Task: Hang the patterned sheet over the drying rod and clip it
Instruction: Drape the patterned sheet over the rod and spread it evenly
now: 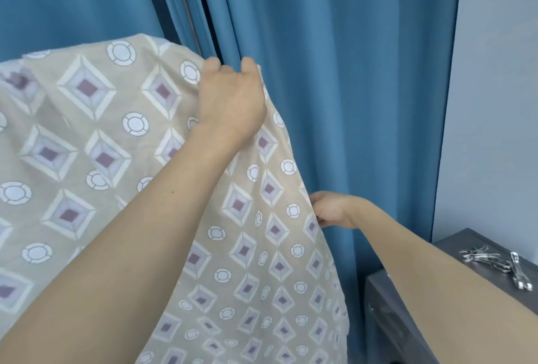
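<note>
Gripping beige patterned sheet (pixel 122 165), diamonds and circles: left hand (pixel 230 98) top edge, right hand (pixel 332 210) side edge.

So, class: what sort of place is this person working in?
Probably a room at home: full-length blue curtains against a pale wall, and a grey cabinet with metal clips on top.

Beige diamond-patterned sheet (pixel 116 159), raised, apparently draped
</note>
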`<move>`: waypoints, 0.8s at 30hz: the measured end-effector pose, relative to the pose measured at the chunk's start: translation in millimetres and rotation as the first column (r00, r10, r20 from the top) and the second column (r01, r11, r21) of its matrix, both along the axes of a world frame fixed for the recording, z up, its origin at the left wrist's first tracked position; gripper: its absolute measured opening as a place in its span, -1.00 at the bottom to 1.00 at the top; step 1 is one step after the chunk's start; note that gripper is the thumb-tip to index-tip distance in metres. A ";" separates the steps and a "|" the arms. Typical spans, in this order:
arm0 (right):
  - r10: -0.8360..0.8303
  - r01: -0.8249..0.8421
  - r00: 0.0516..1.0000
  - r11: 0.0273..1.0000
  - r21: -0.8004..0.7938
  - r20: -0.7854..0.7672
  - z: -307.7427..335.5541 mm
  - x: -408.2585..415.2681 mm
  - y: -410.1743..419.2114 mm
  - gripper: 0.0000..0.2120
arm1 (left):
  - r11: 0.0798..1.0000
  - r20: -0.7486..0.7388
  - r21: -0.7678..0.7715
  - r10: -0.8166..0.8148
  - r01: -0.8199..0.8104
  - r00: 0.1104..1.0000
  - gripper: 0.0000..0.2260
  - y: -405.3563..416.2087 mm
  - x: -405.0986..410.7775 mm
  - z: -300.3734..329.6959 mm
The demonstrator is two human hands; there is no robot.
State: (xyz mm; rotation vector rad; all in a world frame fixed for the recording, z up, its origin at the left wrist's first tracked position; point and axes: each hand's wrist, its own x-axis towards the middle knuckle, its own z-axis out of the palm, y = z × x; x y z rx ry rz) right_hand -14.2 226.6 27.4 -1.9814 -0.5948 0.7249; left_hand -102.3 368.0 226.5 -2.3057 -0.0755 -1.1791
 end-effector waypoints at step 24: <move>-0.533 -0.003 0.656 0.706 0.708 0.535 347.7 -29.4 46.0 -0.59 | 0.876 0.279 -0.410 0.385 -0.254 0.880 -0.89 150.5 -134.0 169.5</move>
